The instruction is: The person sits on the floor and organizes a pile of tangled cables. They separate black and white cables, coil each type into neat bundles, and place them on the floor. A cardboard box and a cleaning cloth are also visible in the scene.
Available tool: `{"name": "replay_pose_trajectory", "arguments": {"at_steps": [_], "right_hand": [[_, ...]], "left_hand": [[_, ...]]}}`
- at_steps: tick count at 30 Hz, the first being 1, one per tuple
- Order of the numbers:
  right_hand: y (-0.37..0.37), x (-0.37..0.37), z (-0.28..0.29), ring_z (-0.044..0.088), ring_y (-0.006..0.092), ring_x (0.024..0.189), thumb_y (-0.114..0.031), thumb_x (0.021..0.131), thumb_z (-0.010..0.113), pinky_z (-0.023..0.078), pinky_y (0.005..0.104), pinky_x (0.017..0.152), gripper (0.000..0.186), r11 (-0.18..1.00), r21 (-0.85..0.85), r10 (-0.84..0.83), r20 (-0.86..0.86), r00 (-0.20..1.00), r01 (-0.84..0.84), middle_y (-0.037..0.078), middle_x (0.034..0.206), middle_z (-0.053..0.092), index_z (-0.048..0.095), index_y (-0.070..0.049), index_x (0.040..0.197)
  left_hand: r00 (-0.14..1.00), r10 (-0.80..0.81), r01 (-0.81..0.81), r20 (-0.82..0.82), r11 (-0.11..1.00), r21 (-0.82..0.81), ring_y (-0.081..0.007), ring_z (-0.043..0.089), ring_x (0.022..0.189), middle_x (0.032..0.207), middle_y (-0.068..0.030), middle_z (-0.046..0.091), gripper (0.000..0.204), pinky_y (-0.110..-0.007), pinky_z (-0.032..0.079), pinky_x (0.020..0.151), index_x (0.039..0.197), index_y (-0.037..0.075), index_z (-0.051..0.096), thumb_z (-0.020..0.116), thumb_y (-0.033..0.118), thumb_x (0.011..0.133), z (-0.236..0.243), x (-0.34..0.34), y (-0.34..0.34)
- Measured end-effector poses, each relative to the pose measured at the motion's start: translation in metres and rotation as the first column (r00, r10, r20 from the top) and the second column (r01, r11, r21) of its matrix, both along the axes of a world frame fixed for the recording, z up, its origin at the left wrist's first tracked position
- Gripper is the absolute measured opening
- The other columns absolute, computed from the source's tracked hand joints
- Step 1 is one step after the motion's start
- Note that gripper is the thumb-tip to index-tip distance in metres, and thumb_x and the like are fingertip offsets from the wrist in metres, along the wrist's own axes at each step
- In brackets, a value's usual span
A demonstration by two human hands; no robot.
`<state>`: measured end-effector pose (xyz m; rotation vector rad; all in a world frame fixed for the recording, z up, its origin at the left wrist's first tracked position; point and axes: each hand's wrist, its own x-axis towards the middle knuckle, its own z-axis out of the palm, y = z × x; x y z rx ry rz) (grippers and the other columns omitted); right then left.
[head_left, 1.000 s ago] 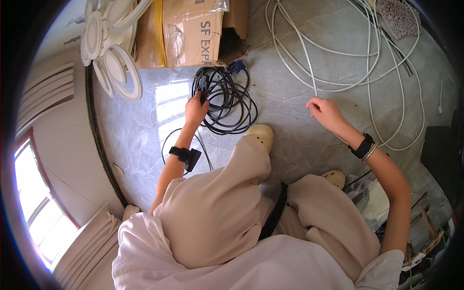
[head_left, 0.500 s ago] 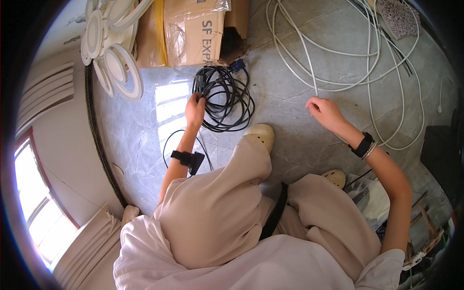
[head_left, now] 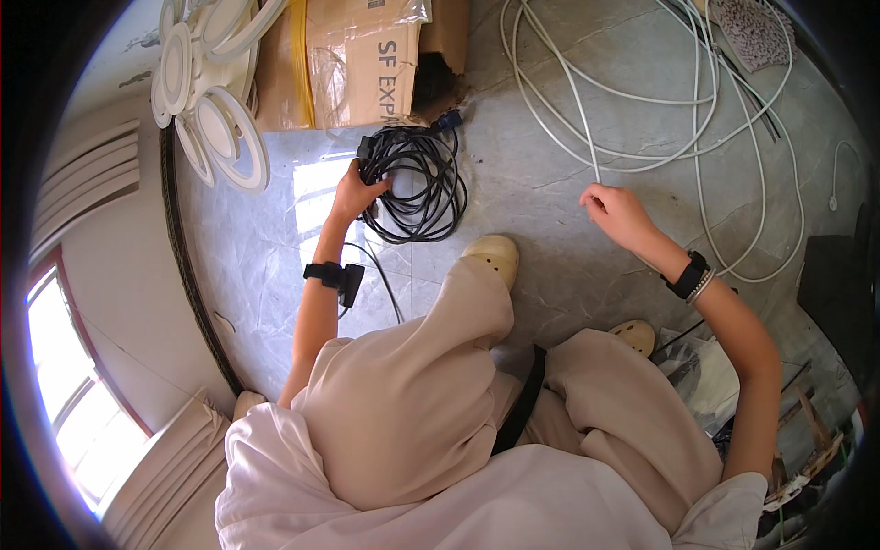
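Note:
My left hand [head_left: 358, 194] is closed round the left side of a coil of black cable [head_left: 417, 197], its thumb over the strands. A dark blue connector [head_left: 448, 120] shows at the coil's upper right, and a black plug [head_left: 367, 147] sits just beyond my fingers. One loose black strand hangs down from the coil toward my knee. On the right, my right hand [head_left: 616, 213] is curled shut, knuckles up, with a white cable [head_left: 584, 124] running down into it from the far side. The fingers hide the cable where it enters the hand.
A taped cardboard box [head_left: 353, 64] stands beyond the black coil, beside a white lamp with ring-shaped shades [head_left: 220, 128]. Loops of white cable spread over the grey tiled floor [head_left: 541, 220] at far right, near a shaggy mat [head_left: 752, 32]. My shoe [head_left: 495, 255] is close below the coil.
My left hand has shifted slightly left and turned, carrying the black coil left with it; its thumb now spreads over the strands. My right hand has stayed almost still.

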<state>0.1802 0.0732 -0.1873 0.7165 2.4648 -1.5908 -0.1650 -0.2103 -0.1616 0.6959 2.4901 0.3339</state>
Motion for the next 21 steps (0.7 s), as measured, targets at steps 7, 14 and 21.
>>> {"name": "replay_pose_trajectory", "arguments": {"at_steps": [7, 14, 21], "right_hand": [[-0.001, -0.002, 0.002, 0.059, 0.0315, 0.063, -0.011, 0.081, 0.053, 0.045, 0.0384, 0.055, 0.010, 0.999, 0.038, 0.022, -0.010, 1.000, -0.022, 0.014, 0.069, 0.062, 0.059, -0.004, 0.083], [0.011, -0.003, 0.009, 0.058, 0.0323, 0.070, -0.010, 0.080, 0.055, 0.046, 0.0400, 0.062, 0.008, 0.983, 0.169, -0.046, -0.129, 0.991, 0.068, 0.014, 0.078, 0.060, 0.058, -0.003, 0.083], [0.041, 0.002, 0.018, 0.053, 0.0269, 0.091, -0.017, 0.078, 0.061, 0.045, 0.0370, 0.073, 0.023, 0.858, 0.501, -0.042, -0.152, 0.988, 0.114, 0.009, 0.095, 0.053, 0.056, -0.006, 0.098]], "left_hand": [[0.855, -0.143, 0.105, -0.499, 0.989, -0.104, -0.0373, 0.056, 0.089, 0.095, -0.0225, 0.058, 0.053, -0.042, 0.045, 0.078, 0.101, -0.004, 0.051, 0.073, 0.028, 0.064, -0.036, -0.010, -0.011], [0.973, -0.090, 0.044, -0.213, 0.976, -0.212, -0.0388, 0.055, 0.095, 0.100, -0.0222, 0.055, 0.058, -0.045, 0.046, 0.081, 0.098, -0.001, 0.051, 0.075, 0.034, 0.059, -0.050, -0.025, -0.007], [0.952, -0.121, 0.027, -0.280, 0.948, -0.318, -0.0361, 0.055, 0.098, 0.103, -0.0197, 0.057, 0.058, -0.043, 0.046, 0.083, 0.102, -0.001, 0.053, 0.073, 0.030, 0.058, -0.056, -0.029, -0.003]]}}
